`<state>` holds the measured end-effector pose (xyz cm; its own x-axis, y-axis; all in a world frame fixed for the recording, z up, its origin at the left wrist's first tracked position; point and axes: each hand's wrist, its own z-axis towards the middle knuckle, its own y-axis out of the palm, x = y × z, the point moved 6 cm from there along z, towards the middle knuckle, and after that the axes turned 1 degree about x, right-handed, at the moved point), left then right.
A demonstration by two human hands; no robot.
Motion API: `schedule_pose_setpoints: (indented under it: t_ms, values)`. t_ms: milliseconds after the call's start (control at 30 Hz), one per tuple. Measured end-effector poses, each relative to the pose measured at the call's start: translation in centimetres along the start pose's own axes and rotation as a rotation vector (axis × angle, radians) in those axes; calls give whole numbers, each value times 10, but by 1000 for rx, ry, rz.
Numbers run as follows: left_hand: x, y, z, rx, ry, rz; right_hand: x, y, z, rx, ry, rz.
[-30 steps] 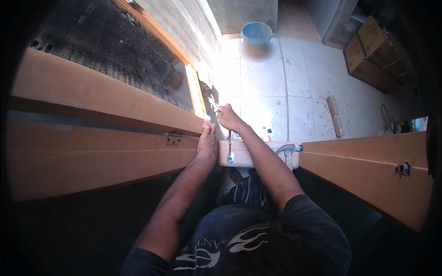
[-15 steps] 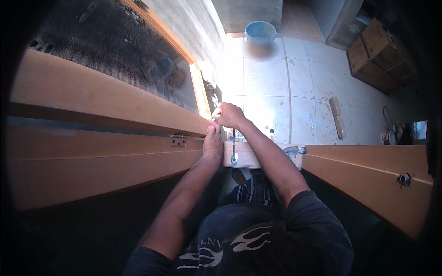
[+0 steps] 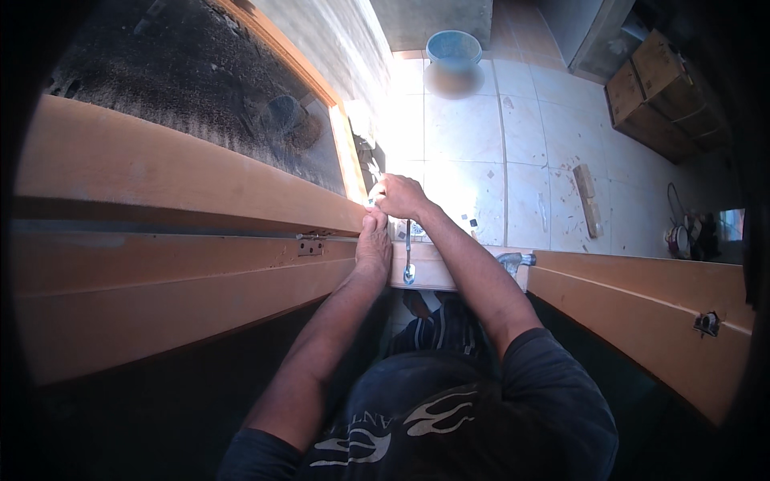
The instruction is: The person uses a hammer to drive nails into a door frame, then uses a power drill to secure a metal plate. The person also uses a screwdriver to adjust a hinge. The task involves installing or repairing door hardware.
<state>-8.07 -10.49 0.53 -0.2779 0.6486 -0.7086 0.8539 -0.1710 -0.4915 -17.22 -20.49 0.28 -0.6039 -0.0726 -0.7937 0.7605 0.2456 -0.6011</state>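
My right hand (image 3: 399, 196) is closed, its fingers curled round something small and pale that is mostly hidden. Just below it, my left hand (image 3: 373, 243) has its thumb and fingers drawn together at the end of an orange-brown wooden beam (image 3: 192, 160); what they pinch is too small to make out. Beneath my right forearm, a short wooden board (image 3: 433, 276) bears a thin metal tool (image 3: 409, 268) with a shiny rounded end. A claw hammer (image 3: 513, 260) rests on that board's right end. Left of my left hand, a metal hinge (image 3: 310, 247) is fixed to the lower wooden piece.
Another wooden panel (image 3: 642, 297) with a metal lock fitting (image 3: 706, 323) extends right. Beyond lie a tiled floor (image 3: 461, 128) with a wood offcut (image 3: 587, 200) and shavings, a blue bucket (image 3: 454, 52) and brown boxes (image 3: 654, 84). A wooden frame (image 3: 281, 50) stands at the left wall.
Both hands stay at the beam's end, with my right hand shifted very slightly up and left. The whole view has tilted a little; nothing has visibly been picked up or let go.
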Motion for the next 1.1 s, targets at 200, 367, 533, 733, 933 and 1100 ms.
schedule_pose_setpoints:
  t_ms: [200, 367, 533, 733, 933, 1100]
  values:
    - [3, 3, -1, 19, -16, -2, 0, -3, 6, -5, 48, -32]
    - [6, 9, 2, 19, -1, -30, 7, 3, -1, 51, -1, 65]
    - [5, 7, 3, 20, -17, -33, 13, 6, 1, 28, 12, 48]
    - [5, 8, -2, 68, -26, -3, 24, -2, -13, 73, 66, 56]
    - [4, 7, -3, 52, -10, 23, 36, 17, -20, 91, 35, 16]
    - [7, 14, -3, 57, -20, 42, 38, 29, -20, 135, 36, 39]
